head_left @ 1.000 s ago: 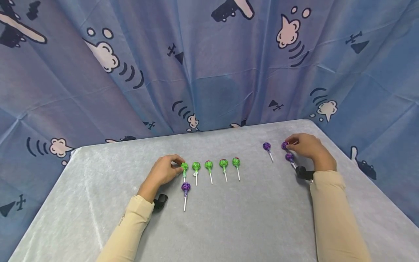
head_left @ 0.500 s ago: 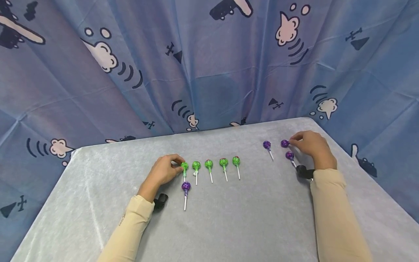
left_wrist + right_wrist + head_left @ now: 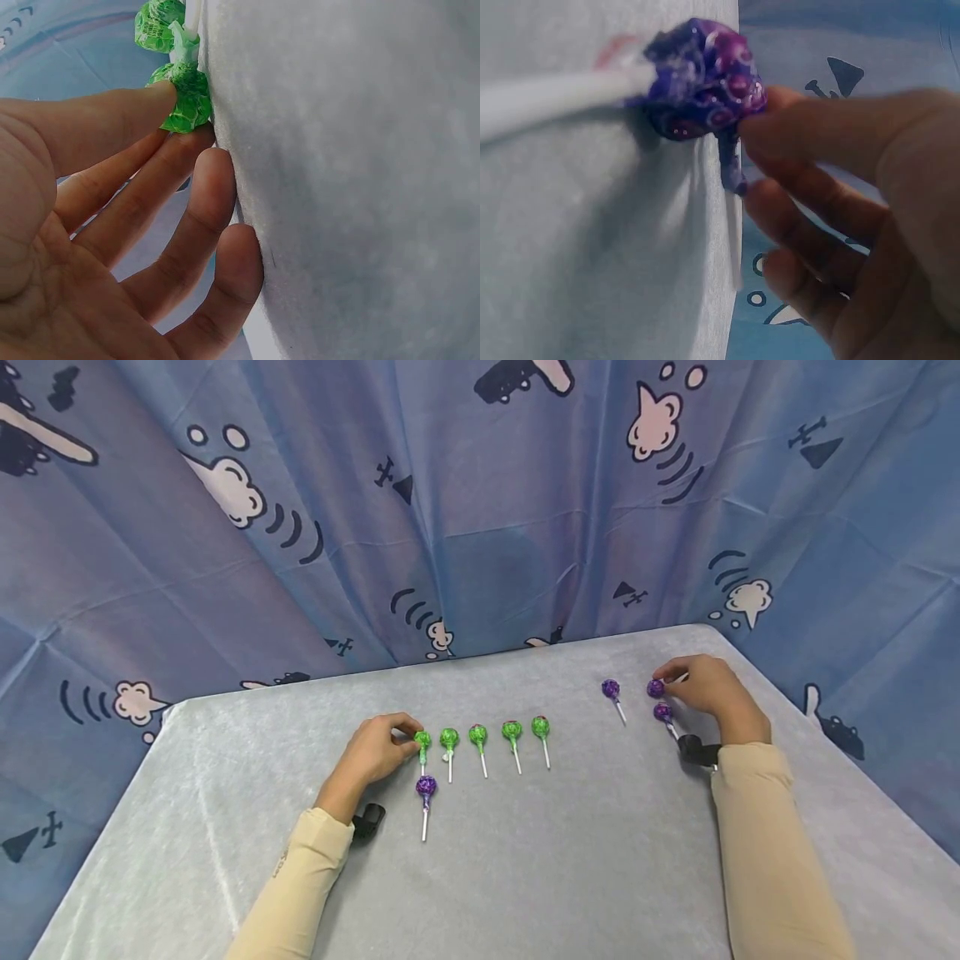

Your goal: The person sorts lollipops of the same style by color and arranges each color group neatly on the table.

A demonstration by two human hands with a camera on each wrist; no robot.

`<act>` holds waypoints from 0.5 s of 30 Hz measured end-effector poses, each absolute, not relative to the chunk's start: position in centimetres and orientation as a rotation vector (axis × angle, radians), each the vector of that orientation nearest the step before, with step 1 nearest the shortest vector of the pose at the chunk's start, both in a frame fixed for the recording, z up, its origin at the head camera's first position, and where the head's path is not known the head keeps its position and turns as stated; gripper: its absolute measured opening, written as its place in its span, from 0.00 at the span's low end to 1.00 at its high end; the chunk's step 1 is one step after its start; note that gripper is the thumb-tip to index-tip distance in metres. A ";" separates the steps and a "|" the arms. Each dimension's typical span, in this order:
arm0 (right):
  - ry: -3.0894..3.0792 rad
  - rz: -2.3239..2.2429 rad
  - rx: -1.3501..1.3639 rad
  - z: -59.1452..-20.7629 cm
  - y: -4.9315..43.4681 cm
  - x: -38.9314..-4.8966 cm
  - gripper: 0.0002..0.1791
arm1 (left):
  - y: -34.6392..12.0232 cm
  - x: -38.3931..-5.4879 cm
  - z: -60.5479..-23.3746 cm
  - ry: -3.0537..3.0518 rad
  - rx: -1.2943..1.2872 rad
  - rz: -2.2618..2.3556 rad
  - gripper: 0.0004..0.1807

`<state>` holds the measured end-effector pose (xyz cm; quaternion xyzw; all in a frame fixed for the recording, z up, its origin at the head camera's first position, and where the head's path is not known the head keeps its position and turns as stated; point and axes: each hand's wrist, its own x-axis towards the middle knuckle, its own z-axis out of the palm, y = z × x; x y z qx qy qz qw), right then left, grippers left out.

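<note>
In the head view, my left hand (image 3: 378,749) pinches the head of the leftmost green lollipop (image 3: 423,740). The left wrist view shows the thumb on that green wrapper (image 3: 189,101), the other fingers spread near the tabletop. Directly below it lies a purple lollipop (image 3: 426,787), stick toward me. Farther right, my right hand (image 3: 703,683) pinches a purple lollipop (image 3: 656,688) between thumb and fingertips; its stick is hidden by the hand in the head view. Another purple lollipop (image 3: 663,712) lies just under that hand, and a third one (image 3: 611,689) to its left.
Several more green lollipops, such as this one (image 3: 478,737), lie in a row right of my left hand, sticks toward me. A pale grey cloth covers the table (image 3: 525,868). A blue patterned curtain (image 3: 495,510) hangs behind its back edge.
The right hand drew the purple lollipop a little right, then shifted its fingers about the head, now over and beside it. My left hand has stayed on the green lollipop.
</note>
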<state>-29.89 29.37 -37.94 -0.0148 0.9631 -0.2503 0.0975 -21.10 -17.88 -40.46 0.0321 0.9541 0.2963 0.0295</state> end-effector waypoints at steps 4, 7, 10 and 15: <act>2.857 -0.720 -0.110 -37.9 29.1 -29.9 0.20 | -17.9 -21.1 -40.5 2.944 0.097 0.913 0.11; 2.848 -0.717 -0.095 -38.0 29.0 -29.8 0.23 | -17.9 -21.1 -40.5 2.945 0.093 0.913 0.11; 2.840 -0.718 -0.060 -38.1 29.1 -29.8 0.24 | -17.9 -21.2 -40.5 2.943 0.089 0.911 0.11; 2.844 -0.703 -0.011 -38.3 29.2 -30.0 0.25 | -18.0 -21.2 -40.4 2.944 0.096 0.922 0.11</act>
